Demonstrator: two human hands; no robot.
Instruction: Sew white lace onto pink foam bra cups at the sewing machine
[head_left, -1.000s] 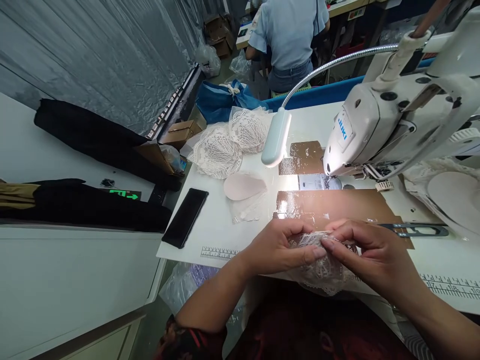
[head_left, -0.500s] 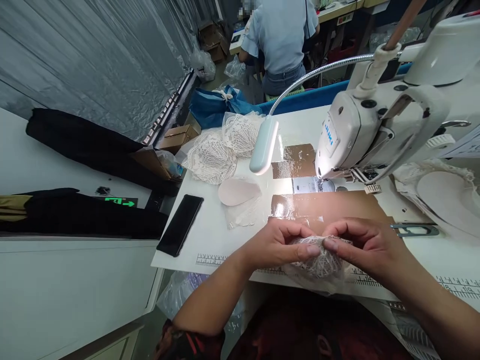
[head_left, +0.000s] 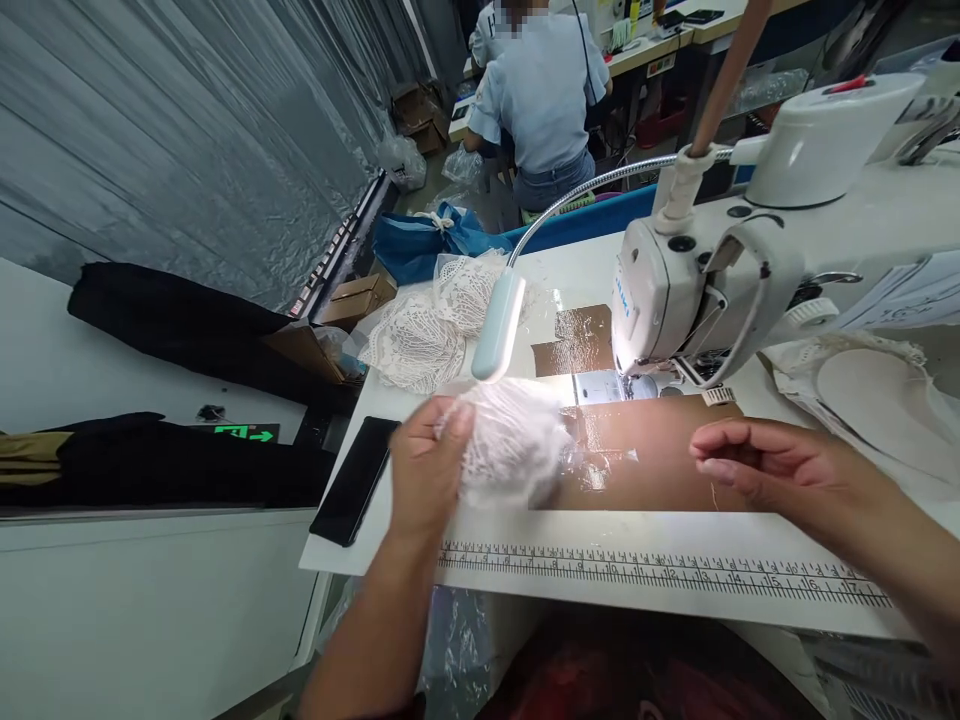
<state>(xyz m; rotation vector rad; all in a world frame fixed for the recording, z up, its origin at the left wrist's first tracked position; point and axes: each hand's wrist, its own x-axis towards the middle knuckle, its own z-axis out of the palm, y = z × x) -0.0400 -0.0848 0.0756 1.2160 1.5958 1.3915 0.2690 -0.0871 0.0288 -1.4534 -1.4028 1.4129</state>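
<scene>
As our left hand (head_left: 426,465) pinches the domed white lace cup (head_left: 514,445) jutting rightward, right hand (head_left: 772,465) curls apart, grip unclear.

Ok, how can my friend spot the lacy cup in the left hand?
Find the big white sewing machine. Go left to the left hand, near the small lamp. The lacy cup there is held, while the lacy pieces behind it lie on the table.

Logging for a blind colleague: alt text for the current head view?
The left hand holds white lace left of a sewing machine; the right hand is half curled at the right end of a brown sheet. A phone lies on the table.
</scene>
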